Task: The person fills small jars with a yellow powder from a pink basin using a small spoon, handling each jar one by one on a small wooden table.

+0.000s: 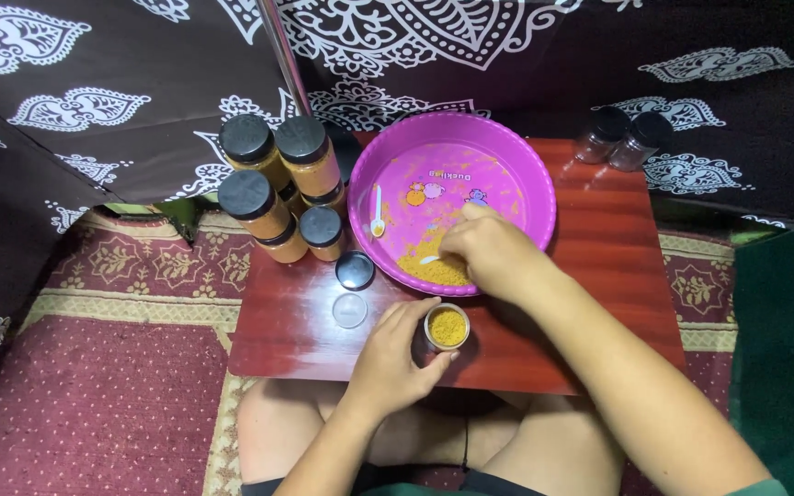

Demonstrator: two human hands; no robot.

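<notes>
Filled black-lidded jars point(273, 188) stacked at table's left edge. A loose black lid point(355, 270) and clear seal disc point(349, 310) lie beside them. Left hand point(395, 360), fingers curled around the open jar point(447, 328) near the front edge. Right hand point(492, 255) pinches a white spoon point(430, 260) in yellow granules point(436, 270) inside the pink bowl point(526, 165). Bare tabletop point(613, 239) right; two empty jars point(622, 138) far corner.

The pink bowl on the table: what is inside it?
Inside the pink bowl lie a heap of yellow grains and a small white spoon. The right hand covers part of the heap and most of a second white spoon.
</notes>
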